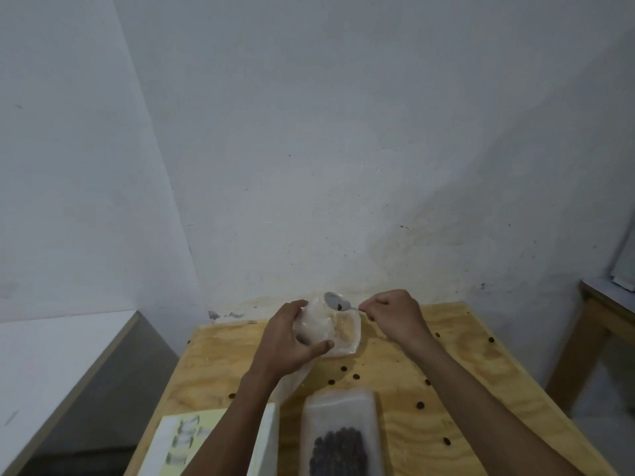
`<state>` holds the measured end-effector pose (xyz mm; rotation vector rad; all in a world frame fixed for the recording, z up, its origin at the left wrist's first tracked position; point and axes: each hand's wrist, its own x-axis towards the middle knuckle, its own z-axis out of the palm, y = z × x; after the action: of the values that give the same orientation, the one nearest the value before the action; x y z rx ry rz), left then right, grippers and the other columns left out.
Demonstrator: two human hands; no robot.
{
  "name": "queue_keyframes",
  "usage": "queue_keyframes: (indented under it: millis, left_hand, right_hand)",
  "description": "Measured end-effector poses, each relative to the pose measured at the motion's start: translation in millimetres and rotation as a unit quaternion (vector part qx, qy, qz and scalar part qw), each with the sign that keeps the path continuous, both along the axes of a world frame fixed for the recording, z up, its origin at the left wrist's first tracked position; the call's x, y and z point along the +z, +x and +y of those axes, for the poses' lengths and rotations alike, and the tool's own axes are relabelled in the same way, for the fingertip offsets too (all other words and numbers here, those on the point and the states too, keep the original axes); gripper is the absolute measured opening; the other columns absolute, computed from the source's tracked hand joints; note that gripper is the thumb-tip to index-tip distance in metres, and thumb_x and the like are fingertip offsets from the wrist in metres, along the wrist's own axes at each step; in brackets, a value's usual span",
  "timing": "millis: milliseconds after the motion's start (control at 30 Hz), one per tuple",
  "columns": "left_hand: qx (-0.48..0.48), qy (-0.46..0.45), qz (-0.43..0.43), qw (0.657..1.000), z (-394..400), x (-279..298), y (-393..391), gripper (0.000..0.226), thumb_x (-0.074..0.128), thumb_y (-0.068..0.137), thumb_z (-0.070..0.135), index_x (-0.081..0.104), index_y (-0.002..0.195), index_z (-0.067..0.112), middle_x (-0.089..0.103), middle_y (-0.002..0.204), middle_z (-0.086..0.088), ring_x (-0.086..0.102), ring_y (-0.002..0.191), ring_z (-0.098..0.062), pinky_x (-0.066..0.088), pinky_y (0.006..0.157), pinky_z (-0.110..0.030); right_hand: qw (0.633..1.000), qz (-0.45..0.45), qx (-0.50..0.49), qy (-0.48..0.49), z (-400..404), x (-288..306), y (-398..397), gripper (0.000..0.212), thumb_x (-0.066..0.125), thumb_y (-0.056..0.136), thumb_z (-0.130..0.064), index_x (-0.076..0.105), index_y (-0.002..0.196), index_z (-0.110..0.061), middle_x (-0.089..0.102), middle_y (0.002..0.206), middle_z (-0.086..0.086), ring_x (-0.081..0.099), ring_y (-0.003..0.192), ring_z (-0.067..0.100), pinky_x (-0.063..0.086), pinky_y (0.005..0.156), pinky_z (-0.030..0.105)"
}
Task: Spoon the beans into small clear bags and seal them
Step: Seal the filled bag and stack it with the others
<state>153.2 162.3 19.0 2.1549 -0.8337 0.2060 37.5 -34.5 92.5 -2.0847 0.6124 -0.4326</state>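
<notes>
The left hand [292,338] grips the thin, floppy bag [338,329] near its mouth, where it likely needs holding, while the right hand [395,316] pinches the spoon [338,301].

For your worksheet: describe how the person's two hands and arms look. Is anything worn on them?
Both the left hand and the right hand are bare, with no gloves. No rings, watch or bracelet can be seen. Both forearms are uncovered right to the bottom edge of the view, so no sleeves show. The fingers have short nails.

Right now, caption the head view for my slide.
Left hand holds a clear bag open while right hand tips a spoon over it.
</notes>
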Motion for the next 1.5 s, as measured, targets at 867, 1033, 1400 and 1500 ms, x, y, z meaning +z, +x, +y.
queue_keyframes:
  millis: [867,1033,1400,1500]
  left_hand:
    - [0.081,-0.195,0.065,0.975,20,23,-24,0.079,0.089,0.061,0.064,0.059,0.127,0.032,0.066,0.12,0.014,0.063,0.108,-0.004,0.054,0.077,-0.019]
    - [0.081,-0.219,0.064,0.97,16,24,-24,0.093,0.087,0.059,0.068,0.058,0.136,0.026,0.066,0.125,0.011,0.065,0.11,-0.007,0.057,0.078,-0.015]
    - [0.072,-0.172,0.048,0.981,-9,8,-28,0.094,0.087,0.063,0.066,0.052,0.142,0.028,0.06,0.131,0.014,0.058,0.118,-0.007,0.057,0.094,-0.039]
    - [0.076,-0.171,0.046,0.981,-14,8,-28,0.095,0.084,0.064,0.069,0.052,0.143,0.026,0.059,0.129,0.014,0.056,0.118,-0.004,0.056,0.095,-0.039]
  right_hand:
    - [0.989,0.042,-0.07,-0.12,-9,-26,-15,0.013,0.067,0.092,-0.021,0.075,0.084,-0.027,0.073,0.082,-0.006,0.066,0.066,0.013,0.059,0.063,0.032]
    - [0.985,0.082,-0.104,-0.115,-14,-76,-3,0.013,0.068,0.093,-0.022,0.074,0.086,-0.031,0.075,0.102,-0.002,0.059,0.071,0.016,0.052,0.061,0.026]
    - [0.955,0.152,-0.112,-0.227,-16,-104,14,0.013,0.067,0.092,-0.026,0.08,0.091,-0.031,0.074,0.087,-0.007,0.066,0.089,0.019,0.058,0.068,0.029]
    - [0.991,0.013,-0.06,-0.119,-11,-82,16,0.012,0.071,0.091,-0.024,0.076,0.081,-0.028,0.075,0.083,-0.007,0.068,0.078,0.015,0.049,0.062,0.025]
